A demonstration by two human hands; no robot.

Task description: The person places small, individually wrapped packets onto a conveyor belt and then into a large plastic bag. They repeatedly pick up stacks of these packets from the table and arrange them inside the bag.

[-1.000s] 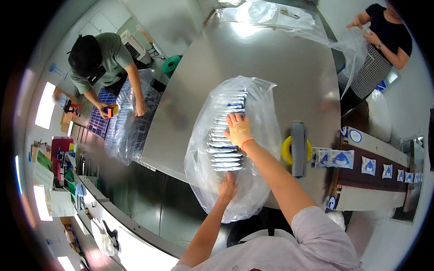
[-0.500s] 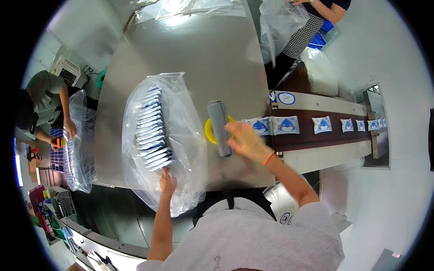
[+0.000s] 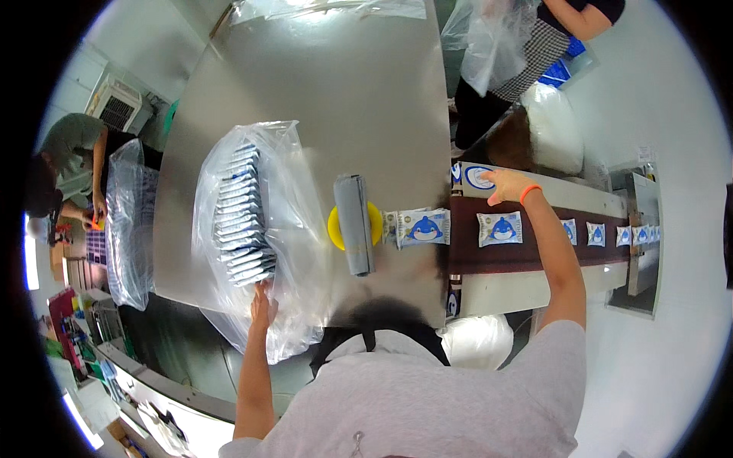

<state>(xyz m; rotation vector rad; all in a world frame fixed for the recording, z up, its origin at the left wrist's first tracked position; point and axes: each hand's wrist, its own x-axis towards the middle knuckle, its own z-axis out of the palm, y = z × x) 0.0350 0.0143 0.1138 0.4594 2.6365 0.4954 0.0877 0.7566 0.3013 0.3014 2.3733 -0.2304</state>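
Note:
My left hand [image 3: 261,307] reaches to the near end of a long row of upright white-and-blue packets [image 3: 246,221] inside a clear plastic bag [image 3: 294,191]. Its fingers touch the last packet, and their tips are hidden there. Over the conveyor belt [image 3: 466,256] on the right, my right hand [image 3: 511,188] is open, fingers spread, holding nothing. Below and left of it lies a packet with a blue whale picture [image 3: 500,229]. Another whale packet [image 3: 425,228] rests at the table's right edge, overlapping one more. Left of these, a grey oblong block [image 3: 353,225] lies across a yellow ring [image 3: 334,227].
The metal table [image 3: 366,91] meets the belt on its right side. More packets [image 3: 596,233] lie spaced along the belt towards a wall opening. At left a person [image 3: 72,153] handles clear plastic [image 3: 128,229]. Another person [image 3: 565,30] at far right holds a clear bag [image 3: 496,46].
My right hand has left the grey block and moved right over the belt, its fingers spreading. The belt's packets have shifted left. My left hand stays at the row's end.

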